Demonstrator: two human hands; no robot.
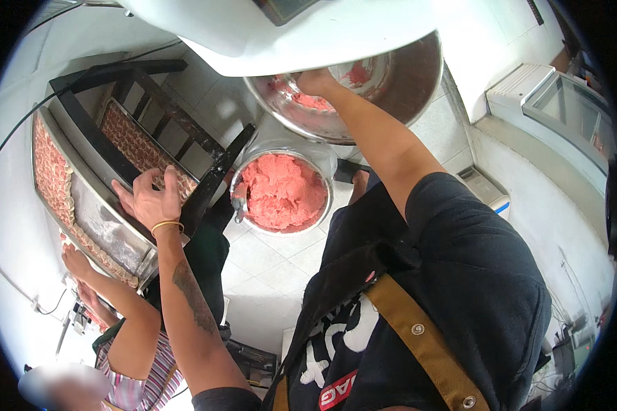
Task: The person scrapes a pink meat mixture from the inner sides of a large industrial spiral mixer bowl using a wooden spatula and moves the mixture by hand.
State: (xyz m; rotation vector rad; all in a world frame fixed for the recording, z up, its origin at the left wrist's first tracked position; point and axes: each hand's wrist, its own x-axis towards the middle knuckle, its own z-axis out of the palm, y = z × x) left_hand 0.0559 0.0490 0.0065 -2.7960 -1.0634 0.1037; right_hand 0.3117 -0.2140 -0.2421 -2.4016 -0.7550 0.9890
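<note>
My left hand [157,198] rests on the edge of a black rack [100,141], fingers apart, with a yellow band around the wrist. Beside it lie trays of pink-and-white filled pieces: one tray [139,144] inside the rack and a metal tray [113,221] on top. My right hand [314,82] reaches into a large steel mixer bowl [416,77] below a white machine head [319,38]. Its fingers are hidden, so what it holds cannot be told. Pink meat paste [316,101] smears that bowl's inside. Lower down, a round metal bowl [326,213] holds a heap of pink meat paste [283,190].
A co-worker's hands [79,264] are at the metal tray's near side, left of me. A grey utensil [239,203] sits at the round bowl's left rim. Clear plastic [277,136] hangs behind that bowl. A glass-topped display case [565,108] stands on a ledge at right.
</note>
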